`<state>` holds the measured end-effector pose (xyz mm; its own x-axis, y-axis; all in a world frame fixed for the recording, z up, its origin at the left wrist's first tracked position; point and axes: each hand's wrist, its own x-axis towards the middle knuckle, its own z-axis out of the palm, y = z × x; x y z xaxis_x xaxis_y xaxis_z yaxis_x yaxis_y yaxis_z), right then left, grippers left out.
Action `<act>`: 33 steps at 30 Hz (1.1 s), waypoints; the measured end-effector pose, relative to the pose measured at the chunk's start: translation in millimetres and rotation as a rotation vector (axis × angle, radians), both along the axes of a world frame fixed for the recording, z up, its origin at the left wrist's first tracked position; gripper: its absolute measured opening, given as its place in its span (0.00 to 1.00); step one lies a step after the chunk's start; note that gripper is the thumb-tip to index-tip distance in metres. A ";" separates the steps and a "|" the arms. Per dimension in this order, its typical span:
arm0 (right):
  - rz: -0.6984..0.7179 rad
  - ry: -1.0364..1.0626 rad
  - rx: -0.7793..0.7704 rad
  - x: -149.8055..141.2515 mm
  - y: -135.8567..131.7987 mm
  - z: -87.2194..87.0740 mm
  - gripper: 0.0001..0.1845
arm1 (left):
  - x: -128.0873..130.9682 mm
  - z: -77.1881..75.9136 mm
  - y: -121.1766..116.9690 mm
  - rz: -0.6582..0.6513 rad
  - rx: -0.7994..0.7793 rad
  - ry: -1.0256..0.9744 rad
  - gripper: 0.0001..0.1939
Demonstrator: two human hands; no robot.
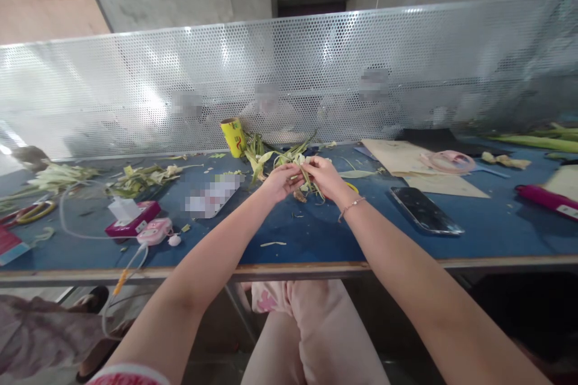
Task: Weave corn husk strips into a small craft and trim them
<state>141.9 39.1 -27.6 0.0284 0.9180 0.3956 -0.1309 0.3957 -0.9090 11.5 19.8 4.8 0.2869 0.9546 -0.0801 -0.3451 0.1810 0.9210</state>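
My left hand and my right hand meet over the middle of the table. Their fingers pinch together on a pale green, husk-like leaf strip, part of which the fingers cover. Right behind and under them lies a loose heap of similar leaf strips, some green and some yellowed. Beside that heap a yellow cardboard roll stands slightly tilted. A bracelet circles my right wrist. A single thin pale strip lies on the blue tabletop nearer to me.
Left are a phone-like flat object, a tissue pack, a pink charger with cable, and leaf bundles. Right are a dark phone, brown paper and a pink tape roll. A perforated metal screen closes the back.
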 end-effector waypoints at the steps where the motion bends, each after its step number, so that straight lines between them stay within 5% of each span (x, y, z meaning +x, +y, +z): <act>1: -0.028 -0.024 0.004 0.6 0.1 -0.3 0.16 | 0.2 -0.6 0.0 0.000 0.006 0.008 0.06; 13: -0.074 -0.039 -0.076 2.4 -4.2 3.3 0.20 | 0.2 -7.8 3.6 -0.001 0.044 0.004 0.08; 33: -0.133 -0.034 -0.049 -3.6 -2.6 2.8 0.11 | 2.1 -14.0 5.7 -0.034 0.017 -0.069 0.10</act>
<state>138.2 36.6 -24.8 0.1384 0.9252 0.3532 -0.0486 0.3626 -0.9307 13.5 25.6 -9.2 0.3231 0.9454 -0.0434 -0.4016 0.1784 0.8983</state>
